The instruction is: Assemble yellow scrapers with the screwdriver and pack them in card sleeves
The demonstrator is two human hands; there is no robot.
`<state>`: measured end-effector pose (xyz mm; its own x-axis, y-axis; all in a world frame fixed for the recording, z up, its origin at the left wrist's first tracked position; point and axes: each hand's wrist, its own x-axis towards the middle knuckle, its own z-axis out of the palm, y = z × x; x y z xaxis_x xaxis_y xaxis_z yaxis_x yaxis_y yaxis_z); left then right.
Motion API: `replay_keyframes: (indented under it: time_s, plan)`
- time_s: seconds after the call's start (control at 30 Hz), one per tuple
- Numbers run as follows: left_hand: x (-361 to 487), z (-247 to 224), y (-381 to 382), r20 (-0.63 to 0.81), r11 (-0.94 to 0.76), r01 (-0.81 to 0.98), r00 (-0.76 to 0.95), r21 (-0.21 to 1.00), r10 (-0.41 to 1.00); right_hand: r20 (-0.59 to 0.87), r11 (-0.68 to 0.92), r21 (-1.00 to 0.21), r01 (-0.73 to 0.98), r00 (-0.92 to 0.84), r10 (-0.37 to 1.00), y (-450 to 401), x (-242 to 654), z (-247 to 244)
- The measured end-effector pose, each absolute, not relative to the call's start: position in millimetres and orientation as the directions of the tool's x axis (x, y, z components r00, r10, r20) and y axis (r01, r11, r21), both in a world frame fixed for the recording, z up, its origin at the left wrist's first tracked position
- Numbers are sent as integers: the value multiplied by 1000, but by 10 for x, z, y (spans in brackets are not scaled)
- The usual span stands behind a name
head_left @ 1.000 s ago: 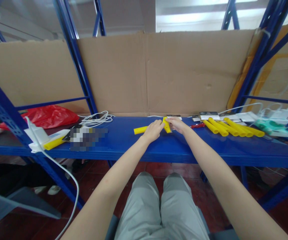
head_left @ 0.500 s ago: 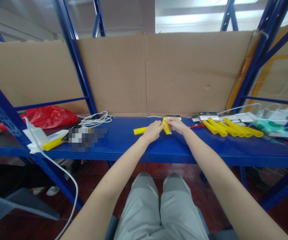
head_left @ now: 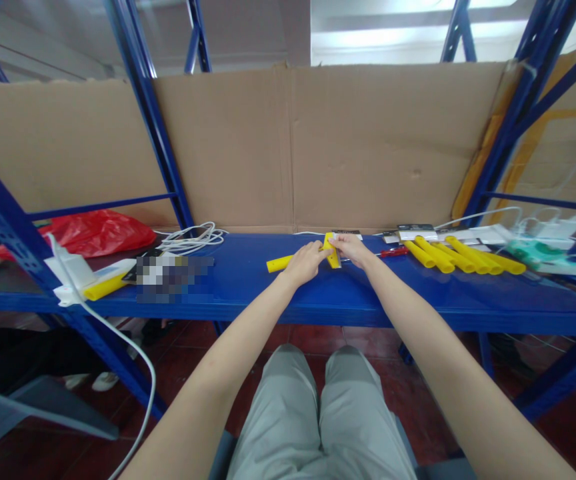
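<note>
Over the blue shelf, a yellow T-shaped tool (head_left: 279, 263) that looks like a scraper lies crosswise, its handle to the left and its wide head to the right. My left hand (head_left: 307, 263) is closed around the handle near the head. My right hand (head_left: 351, 248) pinches the upper part of the head; what its fingertips press on is too small to make out. Just right of my right hand lies a screwdriver with a red handle (head_left: 393, 252), its shaft partly behind my wrist.
Several yellow tubular handles (head_left: 461, 257) lie in a row on the right. Behind them are flat packages (head_left: 417, 232) and a green-and-white item (head_left: 551, 257). Coiled white cable (head_left: 195, 237), a red bag (head_left: 105, 232) and another yellow handle (head_left: 105, 287) are on the left. Cardboard (head_left: 288, 147) stands behind.
Both hands stay at the tool with almost the same grip. The fingers have shifted slightly at the head, and the tool has moved a touch to the left.
</note>
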<state>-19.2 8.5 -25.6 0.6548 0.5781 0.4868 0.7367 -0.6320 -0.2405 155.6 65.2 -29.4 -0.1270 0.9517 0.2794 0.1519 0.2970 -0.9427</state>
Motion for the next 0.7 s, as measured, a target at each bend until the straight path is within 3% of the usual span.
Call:
replay_keyframes:
  time_s: [0.17, 0.43, 0.7]
  plan:
    - [-191, -249, 86, 484, -636, 742, 645, -211, 592, 237, 249, -961, 117, -108, 965, 581, 1520, -266]
    - [-191, -236, 44, 460, -641, 737, 656, -217, 598, 40, 34, -998, -54, -107, 993, 372, 1470, -100]
    - [-181, -253, 33, 433, -663, 708, 692, -245, 578, 62, 60, -998, -20, -85, 994, 315, 1478, -91]
